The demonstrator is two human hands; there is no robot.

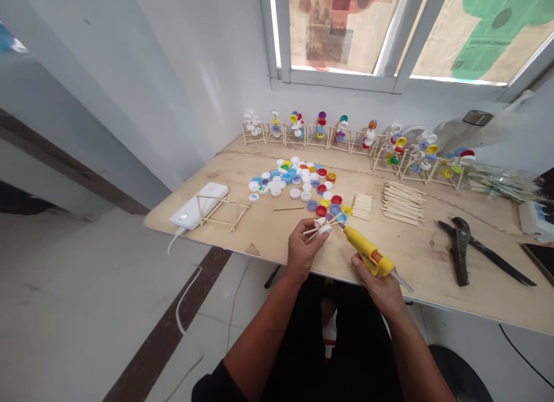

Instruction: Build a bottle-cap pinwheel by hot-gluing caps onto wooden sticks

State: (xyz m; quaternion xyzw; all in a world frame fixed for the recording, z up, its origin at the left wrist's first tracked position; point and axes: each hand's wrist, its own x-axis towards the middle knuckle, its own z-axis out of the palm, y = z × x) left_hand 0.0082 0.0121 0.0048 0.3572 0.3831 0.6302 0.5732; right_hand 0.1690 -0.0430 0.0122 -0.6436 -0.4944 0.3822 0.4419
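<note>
My left hand [304, 247] is closed around a small wheel of thin wooden sticks [333, 219] with white bottle caps [324, 229] on it. In my right hand [383, 289] is a yellow hot glue gun [366, 249], a clear glue stick [402, 280] poking from its back end. The gun's nozzle meets or nearly meets the stick ends; I cannot tell if they touch. Just beyond my hands lie loose bottle caps [295, 193] in white, blue, red and yellow. One brown stick [288, 209] rests on the wooden table [264, 231].
Along the wall stand several stick frames [318, 135] carrying colored cap wheels. A bare stick frame [220, 212] leans by a white power bank [199, 205] at left. Stick piles [401, 203] [362, 207] lie at right, near black pliers [461, 250] and a phone [539, 257].
</note>
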